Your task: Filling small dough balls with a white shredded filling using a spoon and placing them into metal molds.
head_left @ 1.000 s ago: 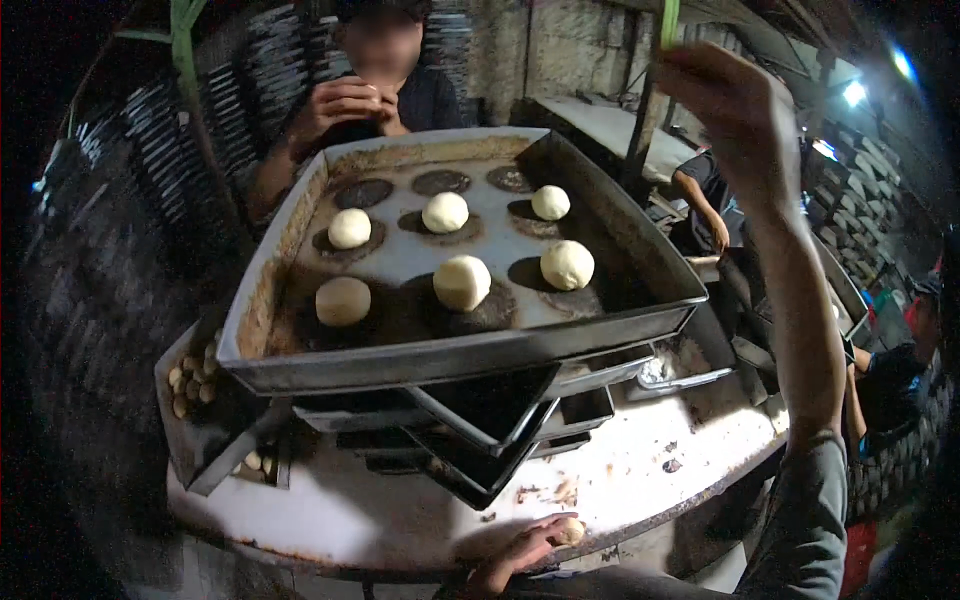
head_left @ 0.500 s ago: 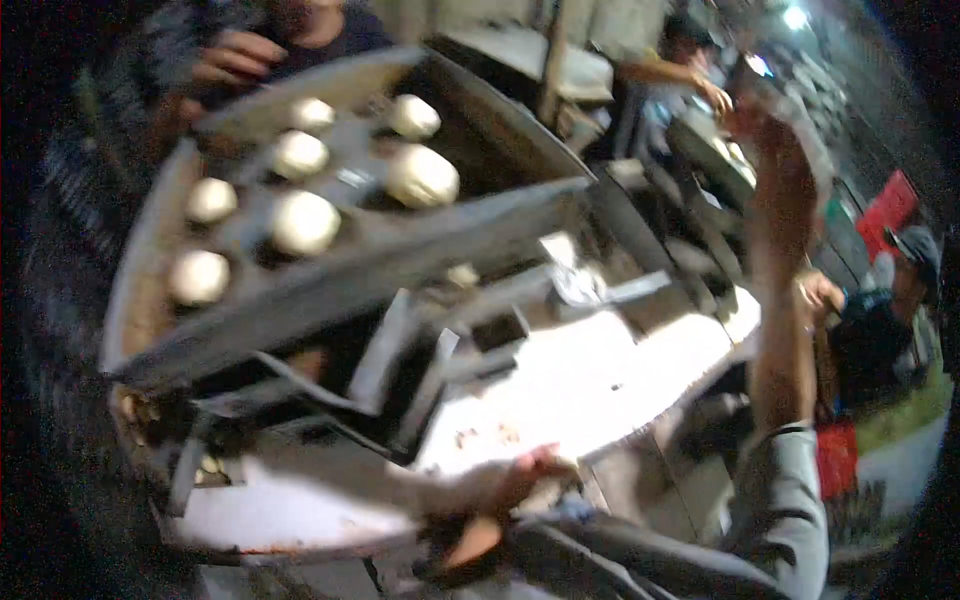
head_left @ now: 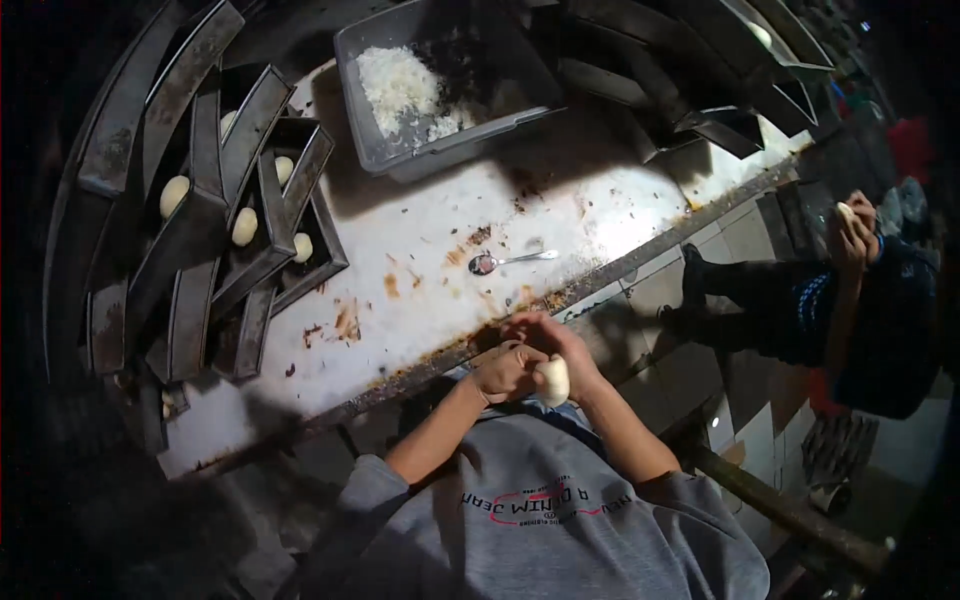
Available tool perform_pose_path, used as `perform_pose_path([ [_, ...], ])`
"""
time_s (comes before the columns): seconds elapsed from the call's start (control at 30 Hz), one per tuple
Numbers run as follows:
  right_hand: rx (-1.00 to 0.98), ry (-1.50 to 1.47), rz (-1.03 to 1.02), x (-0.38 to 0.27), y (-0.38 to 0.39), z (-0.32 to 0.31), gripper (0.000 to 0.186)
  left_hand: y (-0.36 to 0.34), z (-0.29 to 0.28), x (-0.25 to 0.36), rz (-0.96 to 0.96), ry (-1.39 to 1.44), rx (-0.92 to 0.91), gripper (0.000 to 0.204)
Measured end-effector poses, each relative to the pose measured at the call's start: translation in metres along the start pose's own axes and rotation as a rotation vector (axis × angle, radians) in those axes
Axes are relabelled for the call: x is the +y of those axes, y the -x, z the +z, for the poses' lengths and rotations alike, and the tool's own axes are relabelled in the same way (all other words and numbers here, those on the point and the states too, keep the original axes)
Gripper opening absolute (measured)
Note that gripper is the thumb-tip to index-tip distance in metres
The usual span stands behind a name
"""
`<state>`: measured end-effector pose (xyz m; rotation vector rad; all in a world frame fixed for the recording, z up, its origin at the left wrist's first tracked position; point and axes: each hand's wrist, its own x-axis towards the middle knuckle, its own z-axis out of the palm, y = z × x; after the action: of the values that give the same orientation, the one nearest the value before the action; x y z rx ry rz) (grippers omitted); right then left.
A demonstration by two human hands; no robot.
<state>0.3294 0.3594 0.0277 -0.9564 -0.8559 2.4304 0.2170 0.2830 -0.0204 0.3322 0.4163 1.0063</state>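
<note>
My two hands meet in front of my grey shirt, over the near edge of the table. Between them a pale piece of dough (head_left: 553,382) bulges out, rounded and smooth. My left hand (head_left: 507,372) has its fingers curled against the dough. My right hand (head_left: 556,343) is cupped around its far side, with its fingers partly behind the left hand. On the white table (head_left: 400,225) just beyond my hands lies a metal spoon (head_left: 513,260) with something dark reddish in its bowl.
A grey plastic bin (head_left: 470,138) with white shredded stuff stands farther back. Dark metal tins (head_left: 190,240), several holding dough balls (head_left: 243,227), are piled at the left; more tins (head_left: 715,125) lie back right. At the right another person's hands (head_left: 852,235) hold a pale piece.
My view has swung from a metal box of dough balls down to the table and my chest. My right arm, raised before, is lowered; both hands are now together on the dough.
</note>
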Motion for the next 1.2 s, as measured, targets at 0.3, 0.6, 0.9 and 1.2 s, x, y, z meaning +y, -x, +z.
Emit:
perform_pose_path([
  [0.3, 0.132, 1.797, -0.945, -0.045, -0.102, -0.023, 0.025, 0.055, -0.017, 0.041, 0.636, 0.377, 0.294, 0.088],
  [0.6, 0.049, 1.678, -0.969, -0.165, -0.149, 0.066, 0.02, 0.056, -0.089, 0.096, 0.689, 0.413, 0.666, 0.039],
  [0.9, -0.2, 2.439, -0.216, -0.21, -0.307, 0.121, 0.015, 0.035, -0.091, 0.161, 0.736, 0.475, 0.376, 0.055],
  [1.2, -0.483, 2.403, -0.384, -0.184, -0.328, 0.139, 0.014, 0.064, -0.147, 0.095, 0.722, 0.44, 0.396, 0.065],
])
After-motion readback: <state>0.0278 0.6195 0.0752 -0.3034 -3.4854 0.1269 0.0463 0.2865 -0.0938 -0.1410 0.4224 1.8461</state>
